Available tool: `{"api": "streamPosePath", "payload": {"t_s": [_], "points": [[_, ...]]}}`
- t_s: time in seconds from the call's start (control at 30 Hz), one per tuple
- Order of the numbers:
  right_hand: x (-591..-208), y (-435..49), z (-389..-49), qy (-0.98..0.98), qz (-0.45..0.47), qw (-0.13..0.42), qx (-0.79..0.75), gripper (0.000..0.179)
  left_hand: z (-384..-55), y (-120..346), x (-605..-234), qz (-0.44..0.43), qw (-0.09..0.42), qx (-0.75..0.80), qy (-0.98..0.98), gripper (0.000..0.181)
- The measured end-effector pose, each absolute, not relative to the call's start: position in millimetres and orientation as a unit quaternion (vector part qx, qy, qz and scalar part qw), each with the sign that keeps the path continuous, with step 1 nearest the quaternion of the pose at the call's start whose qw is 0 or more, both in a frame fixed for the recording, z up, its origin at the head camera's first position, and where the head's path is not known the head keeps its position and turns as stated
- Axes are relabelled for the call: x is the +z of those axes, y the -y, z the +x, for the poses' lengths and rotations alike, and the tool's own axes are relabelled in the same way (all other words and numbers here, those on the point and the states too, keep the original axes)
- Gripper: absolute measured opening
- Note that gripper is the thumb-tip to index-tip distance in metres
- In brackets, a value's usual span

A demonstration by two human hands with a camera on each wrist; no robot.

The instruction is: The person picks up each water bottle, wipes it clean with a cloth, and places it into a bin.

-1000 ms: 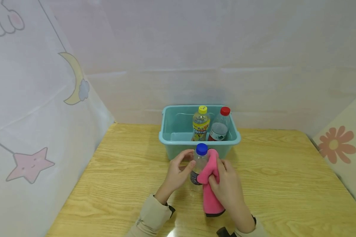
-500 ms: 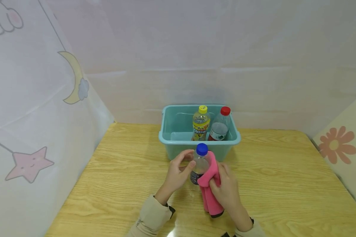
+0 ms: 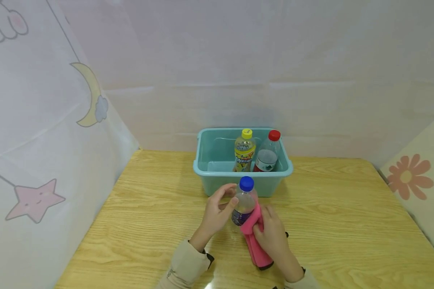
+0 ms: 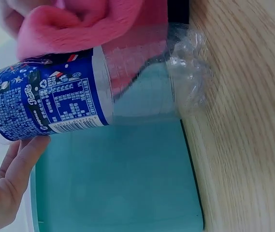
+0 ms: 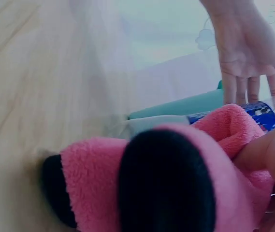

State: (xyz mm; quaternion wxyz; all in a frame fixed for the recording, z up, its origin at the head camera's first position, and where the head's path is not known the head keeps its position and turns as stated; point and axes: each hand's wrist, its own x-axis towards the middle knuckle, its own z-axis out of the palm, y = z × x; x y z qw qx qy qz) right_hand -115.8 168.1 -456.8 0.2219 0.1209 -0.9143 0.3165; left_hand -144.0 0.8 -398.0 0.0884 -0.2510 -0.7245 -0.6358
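Observation:
A clear plastic bottle (image 3: 244, 202) with a blue cap and a dark blue label stands upright on the table before the bin. My left hand (image 3: 215, 210) steadies it near the shoulder, thumb on the near side and fingers on the left. In my right hand (image 3: 273, 233) is a pink cloth (image 3: 256, 251) with a black edge, its folded top against the bottle's right side over the label. The left wrist view shows the cloth pressed along the label (image 4: 48, 99). Close up in the right wrist view, the fluffy cloth (image 5: 94, 169) hides part of the bottle.
A teal plastic bin (image 3: 220, 174) stands right behind the bottle. Inside it are a yellow-capped bottle (image 3: 244, 155) and a red-capped bottle (image 3: 266, 158). The wooden table (image 3: 347, 208) meets a pale printed cloth wall (image 3: 166, 112) at the back.
The right hand and the pink cloth have slid down the bottle's right side toward me. The left hand stays in place, and the bottle's label has turned a little.

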Motion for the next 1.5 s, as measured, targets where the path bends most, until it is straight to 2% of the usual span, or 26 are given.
{"api": "streamPosePath", "payload": {"t_s": [0.2, 0.6, 0.73, 1.03, 1.5], "points": [[-468.8, -170.7, -118.8, 0.936, 0.124, 0.158, 0.290, 0.040, -143.4, -0.4, -399.5, -0.248, 0.090, -0.637, 0.724, 0.031], [-473.6, -186.1, -120.5, 0.932, 0.098, 0.102, 0.334, 0.044, -141.5, -1.2, -395.3, -0.257, 0.096, -0.636, 0.721, 0.030], [-467.5, -193.0, -117.2, 0.930, 0.094, 0.110, 0.338, 0.043, -141.6, -0.1, -395.0, -0.261, 0.091, -0.637, 0.719, 0.031], [-451.1, -216.5, -111.9, 0.935, 0.115, 0.167, 0.291, 0.042, -143.4, 1.8, -394.9, -0.273, 0.081, -0.635, 0.718, 0.030], [-439.7, -265.5, -106.7, 0.964, 0.090, 0.111, 0.226, 0.046, -142.5, 3.9, -394.1, -0.264, 0.068, -0.622, 0.734, 0.031]]}}
